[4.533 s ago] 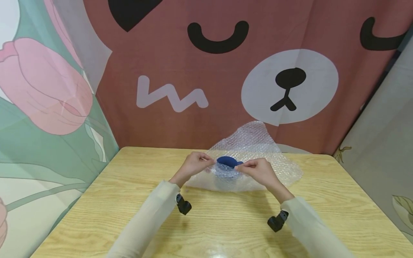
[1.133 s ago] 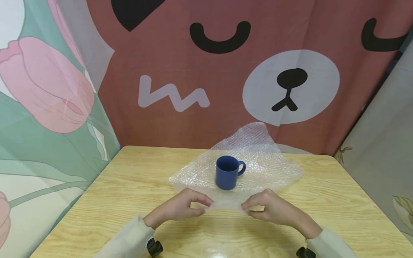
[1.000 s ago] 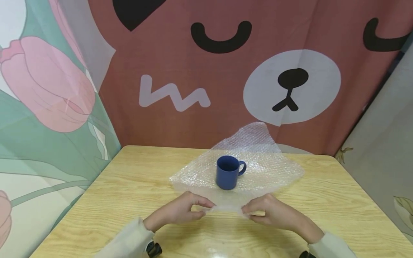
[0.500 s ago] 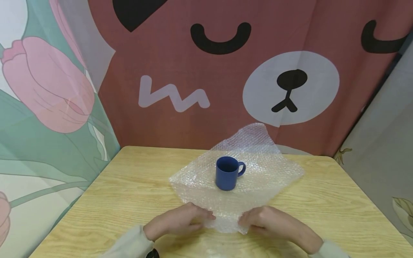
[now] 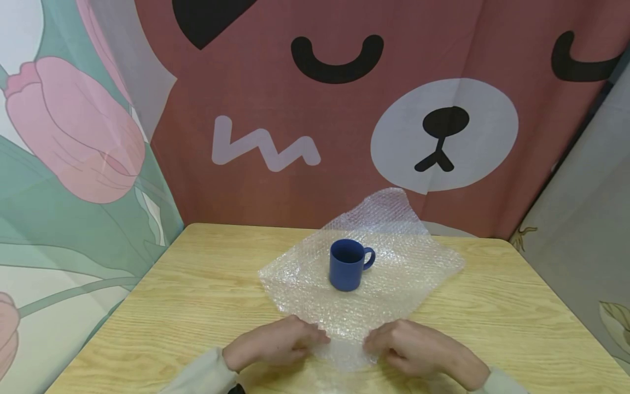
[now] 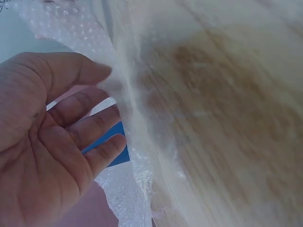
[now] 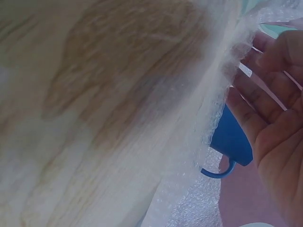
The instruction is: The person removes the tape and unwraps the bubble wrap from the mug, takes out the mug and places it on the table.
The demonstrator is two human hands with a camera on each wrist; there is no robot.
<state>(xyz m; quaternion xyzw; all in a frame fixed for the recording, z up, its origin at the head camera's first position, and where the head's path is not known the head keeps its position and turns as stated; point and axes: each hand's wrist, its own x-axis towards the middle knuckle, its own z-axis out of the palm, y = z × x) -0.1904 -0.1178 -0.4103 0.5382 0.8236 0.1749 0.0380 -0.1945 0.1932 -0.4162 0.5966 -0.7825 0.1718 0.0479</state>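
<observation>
A blue mug (image 5: pixel 345 267) stands upright on a sheet of bubble wrap (image 5: pixel 394 273), its handle turned to the right. In the head view, my left hand (image 5: pixel 283 342) holds the near corner of the sheet from the left. My right hand (image 5: pixel 413 347) holds that same corner from the right, a short gap away. Seen from the left wrist, thumb and fingertips meet the film's edge, with part of the mug (image 6: pixel 111 146) behind the fingers. The right wrist view shows curled fingers at the wrap's edge and the mug's handle (image 7: pixel 220 172) below.
The sheet lies on a light wooden table (image 5: pixel 211 279), and its far corner leans up against a curtain (image 5: pixel 275 197) printed with a bear face. Patterned cloth also hangs at the left and right sides.
Earlier the wrap's near flap was raised in front of the mug. Both hands have drawn it back towards me and down, and it now lies flatter. The mug has stayed in place.
</observation>
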